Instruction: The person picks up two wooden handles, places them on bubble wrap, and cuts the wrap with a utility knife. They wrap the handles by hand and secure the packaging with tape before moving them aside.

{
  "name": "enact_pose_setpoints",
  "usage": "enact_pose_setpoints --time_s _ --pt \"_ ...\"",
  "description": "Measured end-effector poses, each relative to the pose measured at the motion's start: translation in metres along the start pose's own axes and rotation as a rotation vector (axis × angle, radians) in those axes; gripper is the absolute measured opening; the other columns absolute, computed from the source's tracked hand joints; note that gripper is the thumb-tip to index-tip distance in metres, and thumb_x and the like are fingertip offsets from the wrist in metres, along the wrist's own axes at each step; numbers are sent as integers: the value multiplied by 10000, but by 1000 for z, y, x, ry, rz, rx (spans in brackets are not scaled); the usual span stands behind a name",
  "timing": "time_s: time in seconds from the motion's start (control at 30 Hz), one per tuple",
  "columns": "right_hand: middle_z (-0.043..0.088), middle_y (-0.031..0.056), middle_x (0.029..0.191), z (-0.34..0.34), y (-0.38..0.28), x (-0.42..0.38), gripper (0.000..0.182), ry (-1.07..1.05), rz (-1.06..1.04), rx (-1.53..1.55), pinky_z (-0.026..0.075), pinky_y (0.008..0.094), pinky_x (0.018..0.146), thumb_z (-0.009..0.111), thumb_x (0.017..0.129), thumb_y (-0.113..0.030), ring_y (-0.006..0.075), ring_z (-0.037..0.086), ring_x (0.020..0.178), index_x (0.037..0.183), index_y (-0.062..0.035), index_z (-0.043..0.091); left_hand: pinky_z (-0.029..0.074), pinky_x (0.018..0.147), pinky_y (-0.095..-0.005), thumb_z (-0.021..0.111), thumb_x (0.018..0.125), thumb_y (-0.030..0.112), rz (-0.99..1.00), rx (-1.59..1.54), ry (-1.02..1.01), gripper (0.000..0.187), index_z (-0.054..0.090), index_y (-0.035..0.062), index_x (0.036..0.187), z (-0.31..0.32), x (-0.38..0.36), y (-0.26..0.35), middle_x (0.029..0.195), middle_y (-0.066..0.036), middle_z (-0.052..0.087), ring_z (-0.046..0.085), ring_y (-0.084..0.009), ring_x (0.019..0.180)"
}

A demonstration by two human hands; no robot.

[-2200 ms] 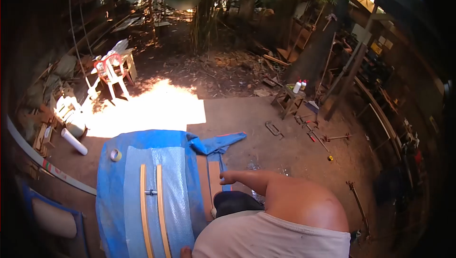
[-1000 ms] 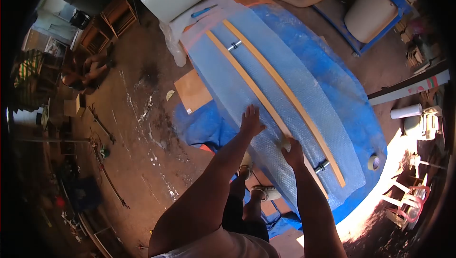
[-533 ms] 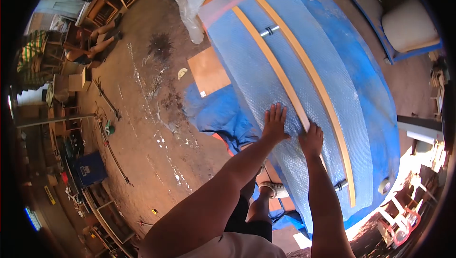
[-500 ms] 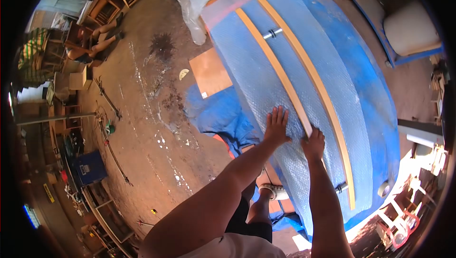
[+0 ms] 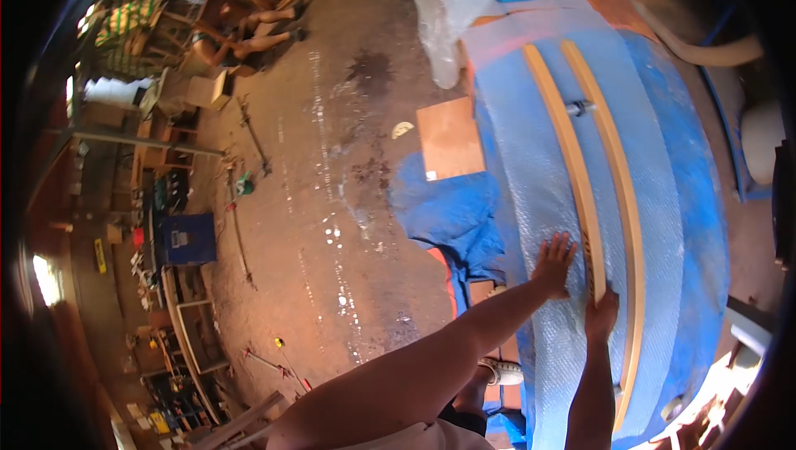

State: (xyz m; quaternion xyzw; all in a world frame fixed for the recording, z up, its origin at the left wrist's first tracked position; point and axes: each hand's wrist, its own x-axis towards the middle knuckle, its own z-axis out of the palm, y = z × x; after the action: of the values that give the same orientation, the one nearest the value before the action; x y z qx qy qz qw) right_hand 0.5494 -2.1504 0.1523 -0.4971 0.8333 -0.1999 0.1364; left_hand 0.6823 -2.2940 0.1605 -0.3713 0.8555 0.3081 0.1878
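Wooden strip (image 5: pixel 576 164): I recorded its long axis running forward from the right hand (image 5: pixel 601 315), fingers clamped round it; left hand (image 5: pixel 552 268), fingers spread, lay just beside.

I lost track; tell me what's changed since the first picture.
The right hand, then away from the strips, has moved in to hold the nearer wooden strip; dark marks now show on its side. The left hand lies flat on the bubble wrap. The tape roll stayed on the blue tarp.
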Motion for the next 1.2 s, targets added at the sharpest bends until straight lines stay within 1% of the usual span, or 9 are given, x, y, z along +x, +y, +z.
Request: enact_pose_setpoints --time_s 0.13,0.27,0.33,0.43,0.53,0.6,0.67,0.93,1.2 --pt "520 237 972 -7 -33 -7 444 -79 208 44 411 490 808 618 713 -53 423 493 931 1126 15 470 42 1076 -514 767 522 504 30 -30 85 1227 75 16 1411 7 -1 -5 1462 -243 -14 -20 -402 1353" --pt "520 234 973 16 -12 -12 425 13 109 -49 419 486 802 627 731 -85 422 501 933 1115 10 473 54 1074 -516 763 565 474 43 -7 12 1202 46 5 1408 -2 -2 -5 1455 -254 -38 -41 -411 1348" --pt "522 231 1028 2 -9 -4 445 -237 131 50 422 467 824 635 748 -119 412 505 959 1143 -2 465 56 1075 -514 757 577 468 45 -21 2 1185 49 7 1408 -3 -3 -5 1456 -251 -35 -42 -407 1350" --pt "536 223 1038 -28 14 6 389 45 -147 36 420 456 823 626 787 -160 392 511 959 1109 18 497 55 1076 -514 748 595 452 80 -96 21 1146 71 12 1408 1 -1 -12 1456 -252 -23 -33 -407 1350" --pt "547 224 1030 -65 32 15 384 288 16 -157 416 455 831 636 790 -190 391 516 953 1081 33 519 125 1062 -543 703 670 347 136 -259 164 897 242 22 1367 15 4 -24 1454 -216 94 55 -388 1352" --pt "550 215 1028 -57 77 0 468 111 272 -141 416 455 846 677 749 -199 397 514 969 1121 22 498 229 1040 -526 657 726 212 172 -285 425 572 434 20 1217 34 9 -32 1385 -226 276 239 -405 1297" --pt "554 209 1003 -71 68 3 489 -158 285 61 423 451 842 674 741 -180 397 518 965 1146 16 483 340 969 -460 626 761 233 121 -414 690 399 525 12 1077 32 10 -23 1202 -222 463 401 -386 1166" --pt "540 205 986 -65 72 -2 467 -84 276 -46 441 448 815 669 729 -142 387 523 935 1137 4 495 478 770 -433 724 690 308 -330 -878 357 738 317 -21 1209 2 25 42 1004 -223 586 599 -370 894" --pt "521 157 882 -80 45 -17 322 -73 243 -112 459 461 735 674 714 -141 361 522 858 995 -53 542 472 755 -473 640 687 267 -387 -851 409 600 332 7 1131 -2 3 38 883 -236 614 592 -423 833"
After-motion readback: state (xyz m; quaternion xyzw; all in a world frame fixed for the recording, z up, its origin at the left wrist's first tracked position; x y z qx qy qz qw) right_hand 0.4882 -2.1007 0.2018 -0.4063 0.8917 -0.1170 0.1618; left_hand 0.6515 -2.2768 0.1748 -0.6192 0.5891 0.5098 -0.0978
